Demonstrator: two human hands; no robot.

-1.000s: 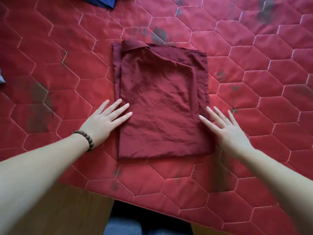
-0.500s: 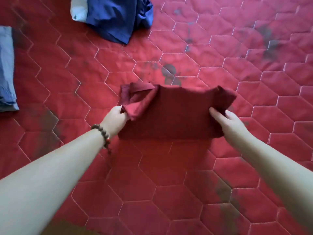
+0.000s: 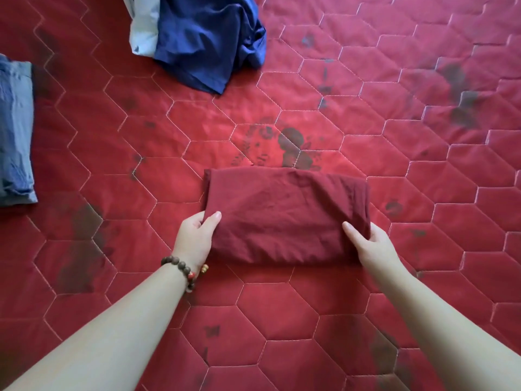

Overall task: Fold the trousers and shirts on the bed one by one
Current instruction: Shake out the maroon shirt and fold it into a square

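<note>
We see the maroon shirt (image 3: 284, 215) folded into a compact wide rectangle, lying on the red quilt (image 3: 423, 193) a little below the middle of the view. Surface lightly creased; far edge rounded, near edge a soft fold.

Left hand (image 3: 194, 235) grips the shirt's left end near its front corner: thumb on top of the cloth, the other fingers tucked out of sight beneath. A beaded bracelet (image 3: 184, 270) sits on that wrist.

Right hand (image 3: 369, 244) grips the right end the same way, thumb lying over the top, fingers wrapped under the edge. We cannot tell whether the bundle rests fully on the quilt or is slightly lifted.

Further out: a crumpled blue garment (image 3: 208, 43) near the top edge, with a pale cloth (image 3: 142, 32) touching its left side, both well apart from the shirt. A folded grey-blue garment (image 3: 14, 131) lies at the far left edge. The quilt carries hexagon stitching and dark faded print patches.
</note>
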